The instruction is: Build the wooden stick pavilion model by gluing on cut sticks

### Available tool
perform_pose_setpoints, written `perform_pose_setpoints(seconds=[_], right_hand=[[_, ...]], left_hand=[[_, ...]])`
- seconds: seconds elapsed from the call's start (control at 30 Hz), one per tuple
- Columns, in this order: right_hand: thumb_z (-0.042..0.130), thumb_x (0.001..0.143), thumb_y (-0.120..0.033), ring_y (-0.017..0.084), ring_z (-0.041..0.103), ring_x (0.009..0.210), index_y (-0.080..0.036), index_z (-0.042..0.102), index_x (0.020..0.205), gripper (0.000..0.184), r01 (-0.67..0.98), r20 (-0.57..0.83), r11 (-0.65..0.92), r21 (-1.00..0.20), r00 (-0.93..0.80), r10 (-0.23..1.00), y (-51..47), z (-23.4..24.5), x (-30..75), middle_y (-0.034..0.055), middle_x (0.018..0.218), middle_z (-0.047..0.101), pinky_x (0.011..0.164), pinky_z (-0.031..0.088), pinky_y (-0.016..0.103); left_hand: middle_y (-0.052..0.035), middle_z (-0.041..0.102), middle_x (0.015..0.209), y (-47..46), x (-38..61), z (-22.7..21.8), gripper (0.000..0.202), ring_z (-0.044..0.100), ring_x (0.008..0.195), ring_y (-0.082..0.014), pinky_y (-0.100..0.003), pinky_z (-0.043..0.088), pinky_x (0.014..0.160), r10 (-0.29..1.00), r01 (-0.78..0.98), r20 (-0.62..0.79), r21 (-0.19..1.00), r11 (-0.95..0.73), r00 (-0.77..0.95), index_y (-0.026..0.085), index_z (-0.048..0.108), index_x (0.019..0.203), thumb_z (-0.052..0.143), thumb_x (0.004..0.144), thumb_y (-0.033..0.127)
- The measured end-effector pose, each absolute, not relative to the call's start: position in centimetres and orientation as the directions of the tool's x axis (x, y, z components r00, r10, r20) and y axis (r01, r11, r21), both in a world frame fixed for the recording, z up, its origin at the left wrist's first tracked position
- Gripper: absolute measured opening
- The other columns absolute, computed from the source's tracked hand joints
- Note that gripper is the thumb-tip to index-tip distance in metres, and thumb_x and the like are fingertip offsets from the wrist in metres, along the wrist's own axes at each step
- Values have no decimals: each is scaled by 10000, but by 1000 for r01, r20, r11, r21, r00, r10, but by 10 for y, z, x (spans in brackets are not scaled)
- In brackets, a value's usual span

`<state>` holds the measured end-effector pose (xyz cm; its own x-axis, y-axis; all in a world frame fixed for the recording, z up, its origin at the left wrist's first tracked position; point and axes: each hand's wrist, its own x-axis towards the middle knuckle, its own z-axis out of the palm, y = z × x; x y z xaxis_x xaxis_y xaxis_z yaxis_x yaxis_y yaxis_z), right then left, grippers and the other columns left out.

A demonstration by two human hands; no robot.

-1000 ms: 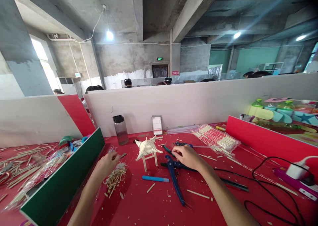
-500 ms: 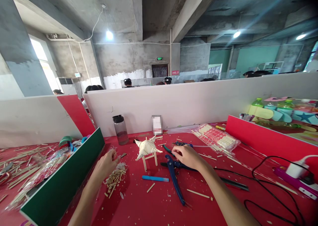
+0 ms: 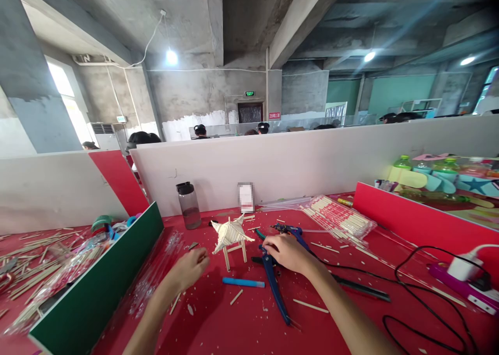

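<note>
My left hand (image 3: 192, 267) is closed, fingers curled together, above a heap of stick offcuts (image 3: 175, 304) that it mostly covers. Anything in its fingers is hidden. To its right stands a small pavilion model (image 3: 233, 235) of pale wooden sticks, with a pointed roof on legs. My right hand (image 3: 287, 252) is over the head of a blue-handled cutter (image 3: 276, 287), its fingers bent together. Whether they touch the cutter or pinch something small I cannot tell. Just behind that hand lies a blue glue gun (image 3: 295, 231). A blue pen (image 3: 244, 282) lies in front of the model.
A water bottle (image 3: 188, 207) stands at the back left. Packs of sticks (image 3: 343, 215) lie at the back right. A green divider (image 3: 97, 277) bounds the left side and a red one (image 3: 421, 209) the right. Black cord (image 3: 390, 277) runs towards a purple power strip (image 3: 463, 287).
My left hand has moved right and towards me, now over the offcuts and closer to the model. My right hand has shifted slightly left and nearer, over the cutter's head.
</note>
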<state>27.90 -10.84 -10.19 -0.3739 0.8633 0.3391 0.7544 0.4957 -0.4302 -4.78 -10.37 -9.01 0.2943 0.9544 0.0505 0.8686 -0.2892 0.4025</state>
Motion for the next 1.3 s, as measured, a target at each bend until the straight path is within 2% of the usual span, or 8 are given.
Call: perform_pose_setpoints(seconds=[0.2, 0.33, 0.47, 0.57, 0.63, 0.8, 0.97, 1.3], right_hand=[[469, 955, -201, 224, 640, 1088, -245, 709, 1156, 316, 651, 376, 626, -428, -502, 779, -117, -107, 256, 55, 1150, 731, 940, 458, 301], [493, 943, -191, 231, 600, 1138, -259, 655, 1266, 368, 628, 375, 662, -409, -546, 749, -121, -108, 246, 46, 1201, 711, 984, 444, 318], [497, 942, -197, 241, 547, 1210, -241, 565, 1383, 448, 621, 380, 679, -391, -564, 734, -124, -111, 238, 54, 1340, 638, 1043, 406, 341], [501, 938, -186, 241, 545, 1204, -237, 511, 1430, 495, 633, 391, 688, -356, -567, 725, -124, -113, 232, 58, 1380, 610, 1034, 402, 354], [491, 932, -159, 234, 569, 1168, -241, 555, 1387, 467, 654, 404, 680, -333, -552, 729, -121, -115, 231, 52, 1335, 643, 1006, 409, 351], [448, 923, -116, 204, 667, 992, -222, 731, 1052, 329, 769, 414, 548, -329, -404, 816, -106, -114, 253, 40, 1034, 763, 894, 450, 294], [472, 937, -173, 209, 706, 958, -227, 732, 1032, 283, 852, 388, 370, -369, -221, 895, -95, -113, 286, 39, 1013, 772, 829, 473, 279], [554, 903, -196, 222, 697, 943, -218, 724, 1033, 215, 823, 362, 418, -384, -282, 889, -94, -127, 276, 62, 999, 762, 804, 476, 283]], left_hand=[[-74, 731, 863, -109, -14, -107, 239, 673, 769, -222, -266, 342, 601, 959, 887, 81, 365, -283, 273, 200, 616, 901, 500, 935, 406], [-79, 739, 771, -104, -7, -112, 227, 694, 724, -225, -260, 335, 584, 963, 886, 101, 376, -270, 251, 184, 635, 979, 474, 969, 344], [-77, 765, 881, -98, -8, -115, 210, 722, 838, -209, -229, 388, 644, 955, 847, 145, 440, -298, 260, 196, 631, 978, 447, 994, 296], [-70, 774, 928, -93, -8, -117, 236, 731, 877, -207, -224, 405, 664, 968, 878, 143, 409, -248, 206, 208, 635, 987, 414, 1010, 288], [-74, 779, 947, -89, -6, -118, 248, 736, 884, -220, -235, 413, 674, 975, 913, 141, 348, -214, 174, 209, 636, 1007, 402, 1014, 292], [-99, 784, 947, -80, 3, -122, 263, 739, 916, -269, -271, 440, 687, 978, 966, 158, 198, -165, 134, 214, 622, 1090, 407, 1006, 338], [-132, 779, 962, -76, 9, -126, 315, 739, 917, -301, -309, 471, 701, 979, 983, 181, 135, -120, 95, 205, 611, 1147, 386, 1001, 370], [-120, 775, 978, -82, -5, -122, 271, 730, 935, -285, -291, 449, 694, 978, 976, 166, 152, -156, 131, 185, 604, 1117, 399, 996, 315]])
